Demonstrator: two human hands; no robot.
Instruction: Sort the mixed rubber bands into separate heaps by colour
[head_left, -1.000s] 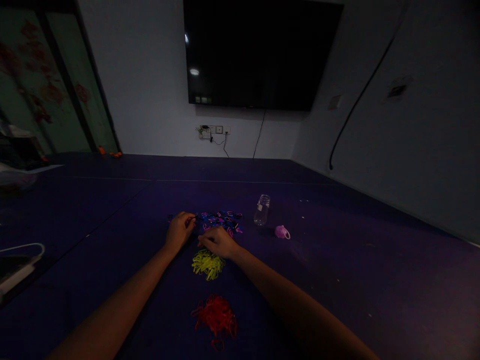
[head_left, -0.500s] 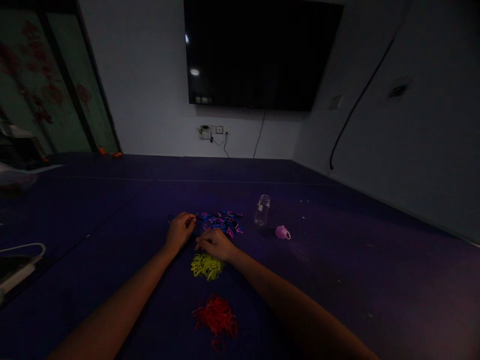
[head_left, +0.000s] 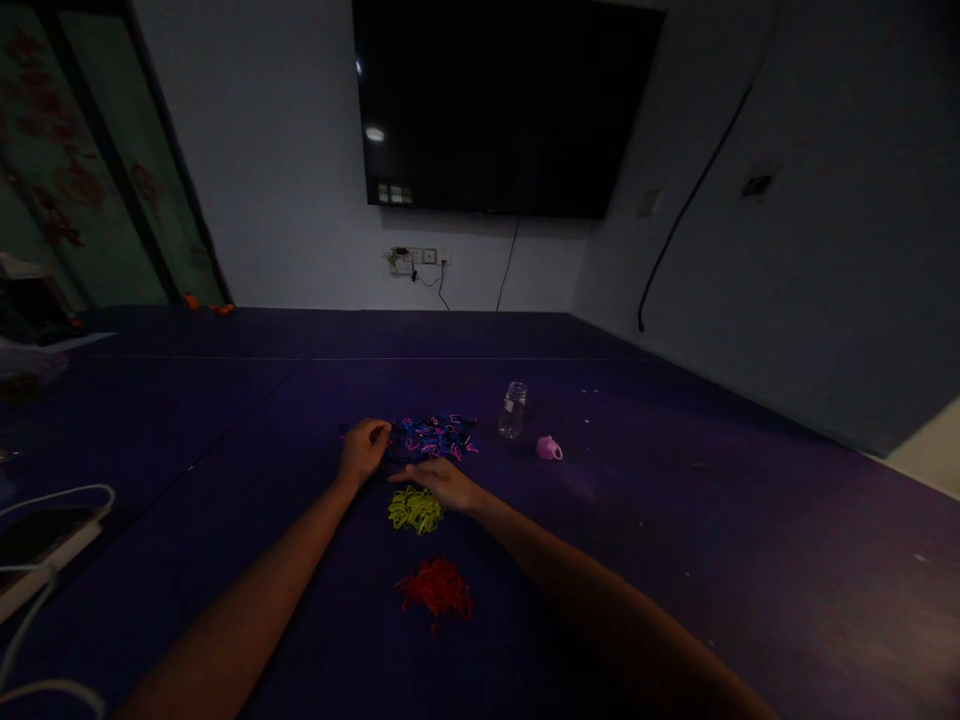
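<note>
On the far left, a white power strip (head_left: 56,568) lies with its cables on the dark purple surface (head_left: 300,620). Moving right, here's the left hand (head_left: 365,450), thumb and forefinger drawn together in a pinch; too dark to tell whether a band is caught between them. Next, the yellow rubber bands (head_left: 415,512) sit heaped, the red rubber bands (head_left: 437,590) piled nearer the person, and the blue and pink rubber bands (head_left: 441,436) spread out beyond both. The right hand (head_left: 444,482) comes in over the yellow heap's far edge, fingers loosely apart and pointing left; contact can't be made out. Further right, a clear bottle (head_left: 513,412) stands upright, and just beside it lies a pink lid (head_left: 547,448) with a loop.
</note>
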